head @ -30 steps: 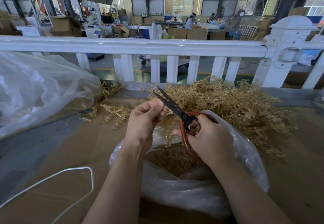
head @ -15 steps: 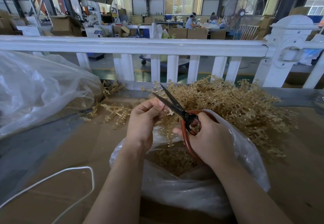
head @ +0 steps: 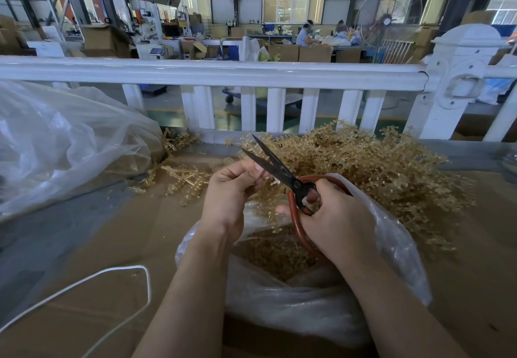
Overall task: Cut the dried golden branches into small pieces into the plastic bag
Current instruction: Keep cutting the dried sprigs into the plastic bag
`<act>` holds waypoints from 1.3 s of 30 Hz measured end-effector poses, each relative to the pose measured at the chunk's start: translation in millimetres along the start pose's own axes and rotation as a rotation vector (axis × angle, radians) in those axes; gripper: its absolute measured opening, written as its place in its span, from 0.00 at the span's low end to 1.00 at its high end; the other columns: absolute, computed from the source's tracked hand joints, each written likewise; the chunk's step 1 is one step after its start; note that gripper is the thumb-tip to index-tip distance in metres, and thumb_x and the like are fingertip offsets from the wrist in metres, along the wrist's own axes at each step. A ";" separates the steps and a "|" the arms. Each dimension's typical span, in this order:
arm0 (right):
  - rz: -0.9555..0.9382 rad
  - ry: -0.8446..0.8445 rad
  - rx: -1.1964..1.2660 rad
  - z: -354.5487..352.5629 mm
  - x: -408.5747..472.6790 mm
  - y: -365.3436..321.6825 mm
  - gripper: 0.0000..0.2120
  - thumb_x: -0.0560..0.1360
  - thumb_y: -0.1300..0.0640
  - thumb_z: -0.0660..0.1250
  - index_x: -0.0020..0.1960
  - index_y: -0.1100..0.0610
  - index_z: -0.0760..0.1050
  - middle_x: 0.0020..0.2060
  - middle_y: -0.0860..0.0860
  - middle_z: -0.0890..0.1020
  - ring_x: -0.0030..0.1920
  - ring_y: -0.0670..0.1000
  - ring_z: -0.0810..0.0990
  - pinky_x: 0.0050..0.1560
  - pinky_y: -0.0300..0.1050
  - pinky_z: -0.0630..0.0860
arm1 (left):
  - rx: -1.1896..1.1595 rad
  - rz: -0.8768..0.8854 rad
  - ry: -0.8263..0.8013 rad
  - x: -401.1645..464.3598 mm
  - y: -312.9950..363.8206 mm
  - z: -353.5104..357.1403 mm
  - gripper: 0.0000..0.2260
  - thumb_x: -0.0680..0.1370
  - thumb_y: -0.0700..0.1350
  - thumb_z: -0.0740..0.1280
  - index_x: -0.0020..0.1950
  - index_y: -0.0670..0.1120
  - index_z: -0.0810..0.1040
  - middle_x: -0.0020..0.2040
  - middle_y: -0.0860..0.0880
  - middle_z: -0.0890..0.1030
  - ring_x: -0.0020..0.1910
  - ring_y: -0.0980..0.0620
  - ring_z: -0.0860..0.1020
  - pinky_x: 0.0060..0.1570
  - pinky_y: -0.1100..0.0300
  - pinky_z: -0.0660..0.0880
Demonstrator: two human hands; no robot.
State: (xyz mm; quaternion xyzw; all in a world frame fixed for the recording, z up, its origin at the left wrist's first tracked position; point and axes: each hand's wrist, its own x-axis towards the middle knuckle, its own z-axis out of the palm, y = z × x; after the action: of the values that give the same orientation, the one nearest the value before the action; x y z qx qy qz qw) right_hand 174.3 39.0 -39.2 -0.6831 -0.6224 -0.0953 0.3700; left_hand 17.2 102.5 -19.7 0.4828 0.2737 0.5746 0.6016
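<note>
My right hand (head: 333, 223) grips the red handles of black-bladed scissors (head: 275, 167), whose blades are spread apart and point up-left. My left hand (head: 230, 192) pinches a golden branch (head: 263, 201) that hangs down between the hands, right beside the blades. Under both hands stands a clear plastic bag (head: 307, 301) with its mouth wide, holding small golden cut pieces (head: 277, 254). A big pile of dried golden branches (head: 377, 173) lies behind the bag on the cardboard-covered table.
A large clear plastic bag (head: 64, 139) bulges at the left. Loose golden sprigs (head: 181, 178) lie between it and my hands. A white cord (head: 112, 282) loops at the lower left. A white railing (head: 223, 73) runs along the table's far edge.
The scissor blades have spread wider apart. Both hands have stayed nearly in place above the bag.
</note>
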 end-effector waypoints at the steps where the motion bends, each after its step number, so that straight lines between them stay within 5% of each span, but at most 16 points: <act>1: -0.002 0.020 0.006 -0.1 -0.1 -0.8 0.31 0.63 0.21 0.58 0.40 0.50 0.72 0.28 0.39 0.70 0.27 0.34 0.62 0.27 0.30 0.55 | -0.002 0.000 0.004 0.1 0.0 0.1 0.14 0.79 0.34 0.65 0.40 0.46 0.85 0.33 0.53 0.81 0.34 0.58 0.74 0.42 0.64 0.72; 15: -0.043 0.106 0.068 -1.9 -2.6 -4.0 0.30 0.66 0.27 0.64 0.38 0.56 0.77 0.28 0.37 0.66 0.26 0.31 0.57 0.28 0.28 0.54 | 0.022 0.008 0.017 1.0 -1.9 -1.9 0.08 0.78 0.38 0.68 0.41 0.42 0.83 0.35 0.49 0.79 0.36 0.54 0.70 0.43 0.62 0.70; 22: -0.056 0.102 0.009 0.1 -2.1 -0.3 0.24 0.67 0.35 0.76 0.38 0.57 0.78 0.26 0.44 0.77 0.26 0.42 0.66 0.27 0.29 0.57 | 0.016 0.008 0.007 1.0 -1.5 -2.2 0.09 0.78 0.38 0.68 0.39 0.43 0.83 0.35 0.48 0.77 0.36 0.52 0.69 0.45 0.60 0.70; 27: -0.055 0.068 0.070 -1.4 -1.8 -0.5 0.26 0.68 0.29 0.68 0.35 0.53 0.72 0.25 0.39 0.69 0.24 0.43 0.68 0.26 0.31 0.58 | 0.002 -0.007 0.004 0.2 -0.2 -1.9 0.05 0.72 0.42 0.71 0.37 0.45 0.84 0.37 0.47 0.78 0.37 0.53 0.70 0.45 0.61 0.71; 31: -0.001 0.025 0.121 1.6 -2.7 1.2 0.28 0.67 0.25 0.61 0.32 0.51 0.71 0.22 0.42 0.72 0.24 0.41 0.71 0.26 0.31 0.61 | 0.020 -0.090 0.028 0.7 -1.4 -1.7 0.07 0.73 0.41 0.71 0.37 0.47 0.86 0.37 0.47 0.80 0.34 0.56 0.73 0.40 0.64 0.72; 34: 0.130 -0.027 0.242 2.5 -0.2 0.8 0.26 0.67 0.25 0.62 0.31 0.49 0.72 0.22 0.44 0.75 0.26 0.42 0.76 0.25 0.31 0.65 | 0.004 -0.230 0.068 -0.2 -3.0 0.9 0.03 0.75 0.36 0.71 0.47 0.41 0.84 0.36 0.50 0.84 0.28 0.60 0.76 0.30 0.68 0.72; 39: 0.257 -0.090 0.480 2.9 3.7 1.8 0.16 0.72 0.38 0.71 0.37 0.51 0.80 0.27 0.43 0.81 0.25 0.41 0.79 0.22 0.31 0.69 | 0.042 -0.302 0.006 -1.7 -4.7 3.6 0.04 0.75 0.37 0.71 0.43 0.43 0.85 0.35 0.49 0.83 0.28 0.60 0.75 0.28 0.69 0.70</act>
State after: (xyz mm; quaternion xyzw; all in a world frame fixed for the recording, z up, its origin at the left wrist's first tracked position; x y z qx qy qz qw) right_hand 175.8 43.8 -39.8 -0.6528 -0.5510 0.1331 0.5024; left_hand 22.1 100.6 -22.9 0.4469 0.3570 0.4731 0.6701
